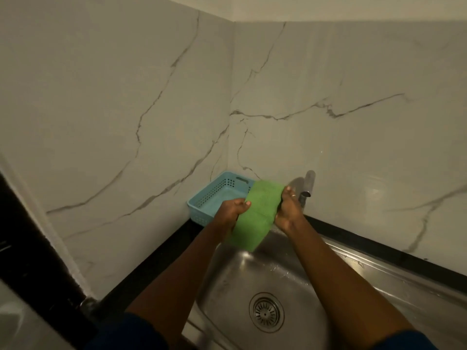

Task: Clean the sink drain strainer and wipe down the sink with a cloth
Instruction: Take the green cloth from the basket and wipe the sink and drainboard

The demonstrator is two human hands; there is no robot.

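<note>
With your left hand (231, 210) and right hand (288, 210) each gripping an end of the green cloth (257, 213), fingers (243, 204) curled round it above the sink's (379, 286) back edge, a slackened grip could drop it onto the strainer (265, 311) seated in the sink's bottom.

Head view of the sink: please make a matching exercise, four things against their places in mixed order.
1. green fabric cloth
2. light blue perforated plastic basket
3. round metal drain strainer
4. silver metal tap

A. bottom of the steel sink
B. on the wall behind the sink
C. gripped by left hand and right hand
D. dark counter, in the corner

Pairs: 1-C, 2-D, 3-A, 4-B
</note>
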